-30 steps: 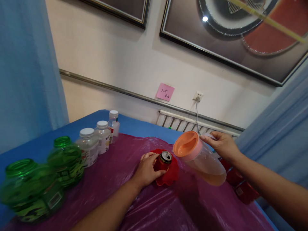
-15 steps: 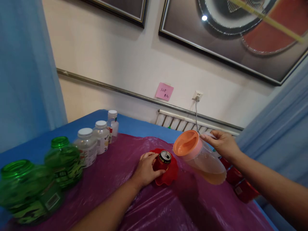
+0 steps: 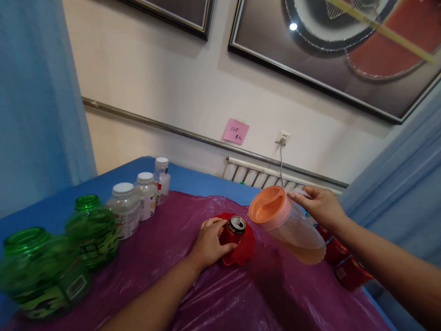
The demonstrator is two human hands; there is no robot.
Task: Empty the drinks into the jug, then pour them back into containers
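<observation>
My left hand (image 3: 210,243) is wrapped round a red drink can (image 3: 231,233), which stands upright with its top opened. Under the can lies a red wavy-edged mat or dish (image 3: 246,250); I cannot tell which. My right hand (image 3: 320,207) grips the handle of a clear pitcher (image 3: 303,236) with an orange lid (image 3: 268,207). The pitcher is tilted to the left above the table, its lid close to the right of the can and apart from it. Brownish liquid rests in its lower side. No stream shows between lid and can.
On the left stand two green jars (image 3: 87,230) and several clear bottles with white caps (image 3: 123,209). More red cans (image 3: 351,272) stand at the right, partly behind my right arm. Purple plastic sheeting (image 3: 148,276) covers the blue table (image 3: 203,181); a radiator (image 3: 241,172) is behind.
Hardly anything differs. The view has shifted very slightly, and both hands keep their hold on the can and the tilted pitcher.
</observation>
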